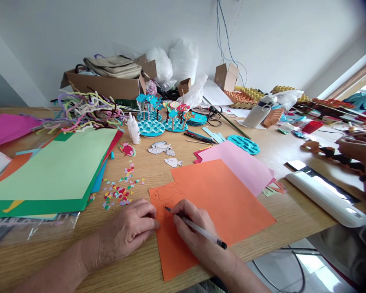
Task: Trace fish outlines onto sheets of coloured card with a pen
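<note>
My right hand [198, 228] is closed around a pen [203, 232] with a clear barrel and black cap end. Its tip touches a sheet of orange paper [219, 195] at the table's front edge. A fish outline [164, 192] is drawn near the paper's upper left corner, with a second, partial outline [161, 211] below it at the pen tip. My left hand [131, 228] rests with curled fingers, its fingertips pressing the paper's left edge. Beyond the paper lie a white paper fish [173, 162] and several striped cut-out fish [161, 148].
Left are confetti pieces [120, 193] and stacked coloured sheets [57, 167]. Pink paper [238, 167] lies partly under the orange sheet. Behind stand glue bottles [135, 132], fish decorations [173, 118] and pipe cleaners [85, 108]. At right, another person's hand [360, 146] is near a white laminator-like device [326, 199].
</note>
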`<state>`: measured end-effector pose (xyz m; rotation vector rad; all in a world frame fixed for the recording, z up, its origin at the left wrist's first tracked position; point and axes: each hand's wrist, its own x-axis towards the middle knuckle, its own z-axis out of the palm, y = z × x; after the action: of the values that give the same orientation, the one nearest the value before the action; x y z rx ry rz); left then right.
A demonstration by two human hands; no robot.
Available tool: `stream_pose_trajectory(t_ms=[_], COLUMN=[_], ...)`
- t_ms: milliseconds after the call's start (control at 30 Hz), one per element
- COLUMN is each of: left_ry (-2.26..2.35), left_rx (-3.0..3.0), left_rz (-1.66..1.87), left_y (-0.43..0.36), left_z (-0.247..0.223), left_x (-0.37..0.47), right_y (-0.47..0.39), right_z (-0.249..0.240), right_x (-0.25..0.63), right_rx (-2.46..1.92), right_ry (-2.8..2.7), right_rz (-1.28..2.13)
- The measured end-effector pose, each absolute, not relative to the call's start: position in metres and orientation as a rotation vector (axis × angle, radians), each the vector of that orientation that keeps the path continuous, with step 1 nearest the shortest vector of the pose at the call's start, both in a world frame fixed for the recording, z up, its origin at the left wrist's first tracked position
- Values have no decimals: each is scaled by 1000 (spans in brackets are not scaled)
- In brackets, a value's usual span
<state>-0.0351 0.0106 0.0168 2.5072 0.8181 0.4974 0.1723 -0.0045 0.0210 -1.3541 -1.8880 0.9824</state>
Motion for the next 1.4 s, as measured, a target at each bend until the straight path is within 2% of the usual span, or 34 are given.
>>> stream_pose_trajectory(t_ms=[500, 1400], left_ry=[806, 818], left_rx=[2514, 2510], left_rz=[521, 506], left_y=[11, 12], left_z=[16, 13], left_x=[-36, -35], right_y=[-3, -7], right_z=[20, 19], right_x=[169, 174], right_rx=[-1388, -1302], right_ry=[-1952, -1926], right_rz=[904, 961])
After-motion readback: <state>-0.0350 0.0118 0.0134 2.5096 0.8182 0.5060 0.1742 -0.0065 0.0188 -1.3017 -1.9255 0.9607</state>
